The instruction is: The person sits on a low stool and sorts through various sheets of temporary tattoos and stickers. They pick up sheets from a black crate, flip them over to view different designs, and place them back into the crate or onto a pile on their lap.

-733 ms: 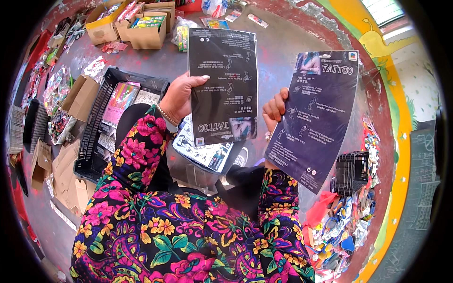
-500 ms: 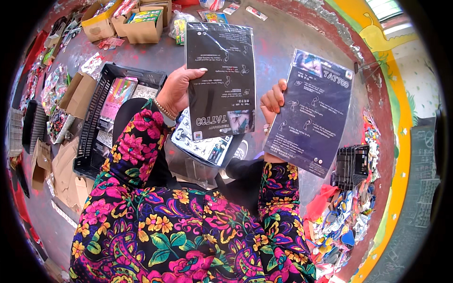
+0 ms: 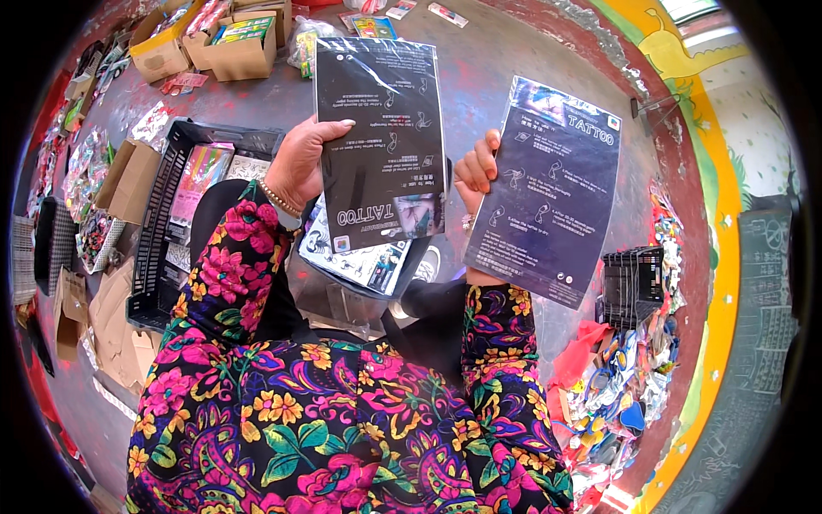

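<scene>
My left hand (image 3: 301, 163) grips the left edge of a black sticker sheet packet (image 3: 381, 137) held upright in front of me, its print upside down. My right hand (image 3: 478, 167) holds a second dark packet (image 3: 548, 188) by its left edge, tilted slightly to the right. Both packets are in clear sleeves and show small white diagrams. Below them, on my lap, lies a stack of more sheets (image 3: 360, 257) in clear wrap. Floral sleeves cover both forearms.
A black plastic crate (image 3: 158, 248) with colourful sheets stands at my left. Cardboard boxes (image 3: 231, 43) sit on the floor farther off and along the left. A smaller black crate (image 3: 632, 287) and a heap of colourful packets (image 3: 616, 394) lie at my right by a painted wall.
Both packets have risen a little and moved slightly apart; the right one has tilted more upright.
</scene>
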The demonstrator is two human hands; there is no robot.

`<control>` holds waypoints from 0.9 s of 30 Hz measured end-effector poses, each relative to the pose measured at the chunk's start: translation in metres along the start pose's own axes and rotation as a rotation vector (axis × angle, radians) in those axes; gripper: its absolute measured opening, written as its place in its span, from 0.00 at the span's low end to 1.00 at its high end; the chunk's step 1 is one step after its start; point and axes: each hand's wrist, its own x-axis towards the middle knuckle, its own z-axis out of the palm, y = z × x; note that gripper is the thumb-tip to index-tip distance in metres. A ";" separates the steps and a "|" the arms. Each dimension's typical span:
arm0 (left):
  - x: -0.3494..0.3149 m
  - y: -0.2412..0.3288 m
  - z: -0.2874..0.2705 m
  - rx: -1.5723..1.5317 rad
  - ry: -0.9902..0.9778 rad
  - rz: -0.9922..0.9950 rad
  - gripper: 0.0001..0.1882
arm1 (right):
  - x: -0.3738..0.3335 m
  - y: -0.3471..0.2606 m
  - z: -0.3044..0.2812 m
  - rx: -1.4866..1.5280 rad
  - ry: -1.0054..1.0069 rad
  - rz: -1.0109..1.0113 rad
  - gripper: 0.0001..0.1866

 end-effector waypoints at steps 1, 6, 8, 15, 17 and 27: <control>0.000 0.000 0.000 0.000 -0.008 -0.007 0.14 | 0.000 0.000 0.001 -0.004 -0.003 -0.002 0.07; 0.003 -0.004 -0.002 0.030 -0.020 0.001 0.14 | 0.001 0.001 0.005 -0.001 -0.034 0.013 0.06; 0.002 -0.005 -0.001 0.028 -0.022 0.003 0.14 | 0.001 0.002 0.004 -0.020 -0.020 0.017 0.06; 0.000 -0.006 0.003 0.071 -0.028 -0.010 0.14 | 0.000 0.003 0.009 -0.056 0.010 0.037 0.07; 0.001 -0.007 -0.001 0.076 -0.049 -0.011 0.14 | 0.000 0.003 0.009 -0.059 -0.008 0.042 0.07; 0.010 -0.022 0.002 0.482 0.050 0.498 0.36 | 0.001 0.002 0.007 -0.053 -0.075 0.105 0.14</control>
